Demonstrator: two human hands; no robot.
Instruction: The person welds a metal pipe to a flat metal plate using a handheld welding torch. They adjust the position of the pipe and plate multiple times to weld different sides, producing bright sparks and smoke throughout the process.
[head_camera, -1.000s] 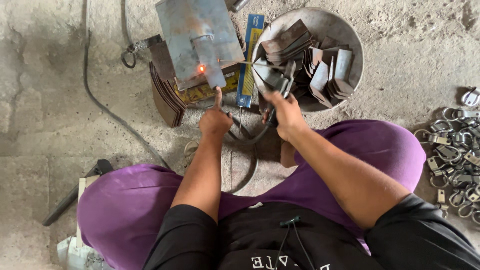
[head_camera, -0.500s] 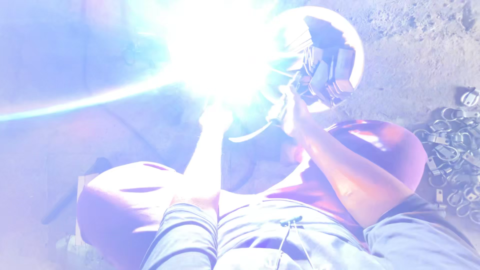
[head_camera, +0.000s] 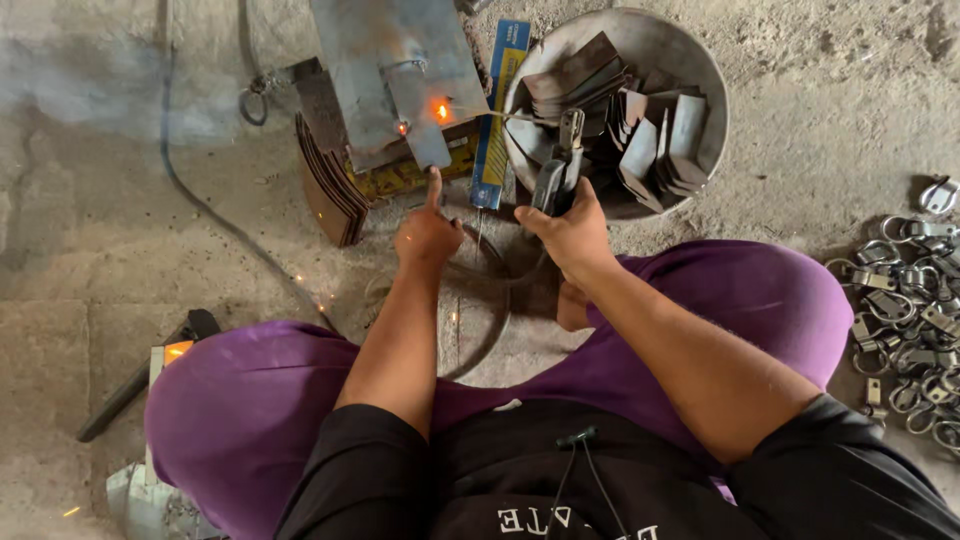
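The arc glare from a moment ago is gone; two spots glow orange on the small grey steel plate (head_camera: 425, 110). Your left hand (head_camera: 428, 232), index finger out, steadies its near edge, gripping nothing. Your right hand (head_camera: 570, 228) clamps the dark electrode holder (head_camera: 556, 170). Beyond it, the round metal basin (head_camera: 700, 70) holds cut steel pieces (head_camera: 640, 120).

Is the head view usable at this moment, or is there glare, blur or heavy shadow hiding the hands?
Head view: evenly lit, no washout; two small orange glows on the steel plate and scattered sparks on the floor. Left hand and right hand with its electrode holder are sharp; only soft shadows.
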